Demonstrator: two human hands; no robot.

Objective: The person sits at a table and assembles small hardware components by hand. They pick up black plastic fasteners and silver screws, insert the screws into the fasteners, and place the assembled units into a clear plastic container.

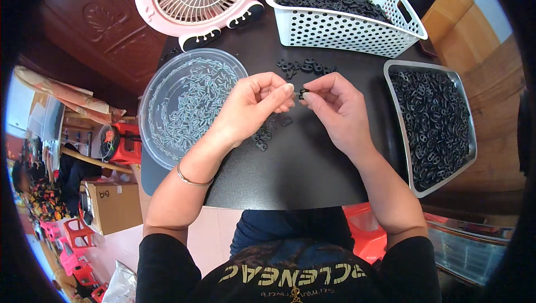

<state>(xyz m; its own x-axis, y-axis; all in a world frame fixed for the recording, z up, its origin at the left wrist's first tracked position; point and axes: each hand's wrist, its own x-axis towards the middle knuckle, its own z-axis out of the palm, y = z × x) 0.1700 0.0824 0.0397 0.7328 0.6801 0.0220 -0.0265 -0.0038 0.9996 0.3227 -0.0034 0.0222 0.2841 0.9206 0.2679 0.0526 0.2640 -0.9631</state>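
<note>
Both hands meet above the middle of the dark table (279,174), fingertips almost touching. My right hand (338,107) pinches a small black plastic piece (302,94) between thumb and fingers. My left hand (254,102) is closed in a pinch beside it; what its fingertips hold is too small to make out. Left of my left hand stands a round clear tub (146,107) holding many tiny silvery, spring-like metal pieces (195,105). Loose black pieces (261,138) lie by my left wrist. Beyond my hands is a row of black two-holed plastic pieces (310,66).
At the back right, a white perforated basket (346,36) holds black pieces. A metal tray (417,188) full of two-holed black pieces stands at the right. A pink fan (146,1) stands at the back left. On the floor at left are a cardboard box (114,208) and red stools (129,144).
</note>
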